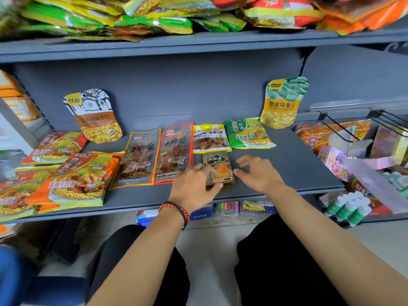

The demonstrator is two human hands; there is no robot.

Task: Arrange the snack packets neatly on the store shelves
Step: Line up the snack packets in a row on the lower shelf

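In the middle of the frame, a flat grey metal shelf (pixel 287 164) with a grey back panel runs across a shop aisle. The person crouches before it on a pale floor (pixel 212 246), dark-trousered knees at the bottom of the frame.

Both bare forearms reach up from the bottom edge. The left hand (pixel 194 186), with a red bead bracelet (pixel 176 207) at the wrist, holds a small dark brown and gold snack packet (pixel 219 166) lying near the shelf's front edge. Its fingers curl over the packet's left side and the thumb presses the near edge. The right hand (pixel 258 173) hovers just right of the packet, fingers spread and loosely bent, holding nothing.

Just left of the hands lie two long clear skewer packets, one orange-edged (pixel 141 160) and one red-edged (pixel 174 151), side by side. Behind the small packet sits a yellow-topped packet (pixel 209 139), with a green noodle packet (pixel 249 134) to its right. A yellow and green bean pouch (pixel 282 104) leans on the back panel at the right, and a white and orange seed pouch (pixel 95 115) leans at the left. Orange noodle packets (pixel 75 180) overlap in the left of the frame.

Along the top, the upper grey shelf (pixel 198 44) carries a loose heap of green, yellow and red packets (pixel 154 16). At the lower right stand pink boxes (pixel 333 160) and green-capped white bottles (pixel 346 208).
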